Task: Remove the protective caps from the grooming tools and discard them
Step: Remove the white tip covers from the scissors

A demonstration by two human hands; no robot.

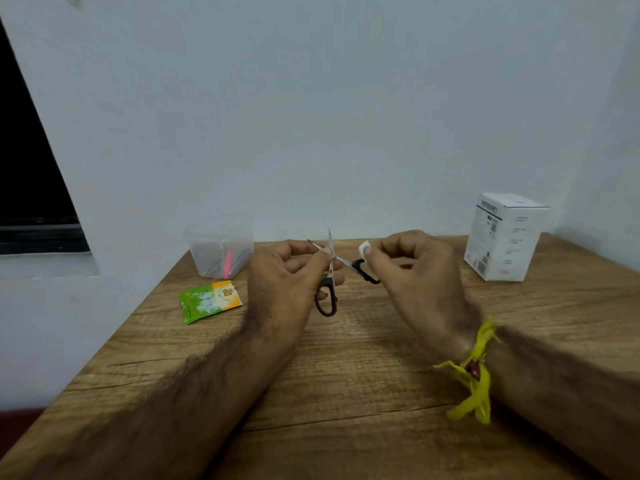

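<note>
1. A clear plastic container (221, 247) and a green sachet (209, 301) were seen at the left of the wooden surface (346, 375).
2. The small scissors (329, 275), blades spread, were pinched at the pivot by the left hand (287, 282), above the surface.
3. A small white cap (364, 248) was pinched by the right hand (419, 271), just beside the scissors.
4. A white box (505, 237) stood at the right.

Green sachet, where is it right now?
In the head view, the green sachet lies flat on the wooden table near its left edge, just in front of the clear plastic container and left of the left hand.
</note>
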